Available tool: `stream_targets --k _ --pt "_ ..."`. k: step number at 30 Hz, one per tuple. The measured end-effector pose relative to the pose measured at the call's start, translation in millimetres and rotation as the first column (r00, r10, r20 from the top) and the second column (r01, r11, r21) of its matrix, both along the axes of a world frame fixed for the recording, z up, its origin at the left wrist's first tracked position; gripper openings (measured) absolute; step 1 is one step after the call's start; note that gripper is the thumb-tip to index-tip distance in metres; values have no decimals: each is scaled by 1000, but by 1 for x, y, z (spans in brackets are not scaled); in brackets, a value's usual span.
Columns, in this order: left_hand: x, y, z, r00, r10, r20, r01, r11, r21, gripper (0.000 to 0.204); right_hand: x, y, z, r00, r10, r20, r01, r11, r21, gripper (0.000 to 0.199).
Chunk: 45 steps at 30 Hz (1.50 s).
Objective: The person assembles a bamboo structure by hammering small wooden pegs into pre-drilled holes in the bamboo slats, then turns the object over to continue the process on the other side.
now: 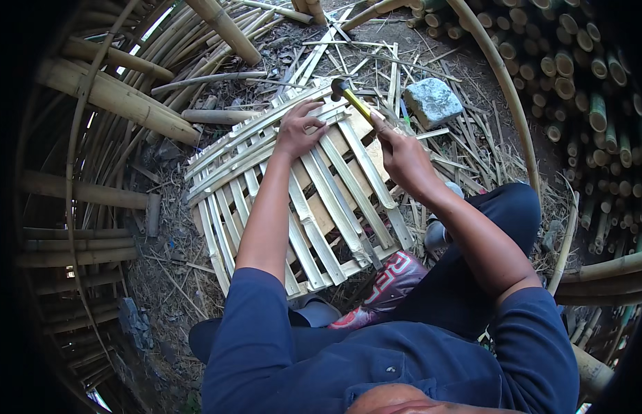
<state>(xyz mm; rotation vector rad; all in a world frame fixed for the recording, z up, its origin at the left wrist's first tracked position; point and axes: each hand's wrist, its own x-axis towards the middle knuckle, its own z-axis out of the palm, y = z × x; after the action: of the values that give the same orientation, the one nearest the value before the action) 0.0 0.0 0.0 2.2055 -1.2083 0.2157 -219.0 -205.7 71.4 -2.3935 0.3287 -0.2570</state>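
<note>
gripping hammer (348, 96) w/ right hand (402, 155)

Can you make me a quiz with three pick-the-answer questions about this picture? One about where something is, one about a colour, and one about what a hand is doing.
1. Where is the grey stone?
A. On the ground beyond the bamboo panel
B. On the person's lap
C. In the left hand

2. What colour is the handle of the hammer?
A. Red
B. Yellow
C. Blue

3. What is the left hand doing?
A. Hanging in the air
B. Holding the stone
C. Pressing flat on the panel's slats

Answers:
1 A, the stone lies among bamboo scraps past the panel's far edge.
2 B, a yellow handle sticks out above the right hand, which has its grip shut around it.
3 C, its fingers are spread on the slats near the hammer head.
</note>
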Motion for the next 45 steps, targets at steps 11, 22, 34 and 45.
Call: stream_targets --k 11,22,34,45 --pt "9 -13 -24 789 527 315 -591 792 156 53 -10 5 -24 991 112 -74 -123 979 -163 59" --pt "14 -17 -20 831 511 220 -554 724 411 60 -11 3 -36 993 99 -56 -110 965 -239 69" --pt "14 -15 -23 829 503 245 -559 750 353 58 -14 -1 -40 995 102 -15 -103 967 -231 77" --pt "13 -14 -23 831 496 251 -556 762 333 58 -18 6 -34 993 115 -25 -116 934 -339 80"
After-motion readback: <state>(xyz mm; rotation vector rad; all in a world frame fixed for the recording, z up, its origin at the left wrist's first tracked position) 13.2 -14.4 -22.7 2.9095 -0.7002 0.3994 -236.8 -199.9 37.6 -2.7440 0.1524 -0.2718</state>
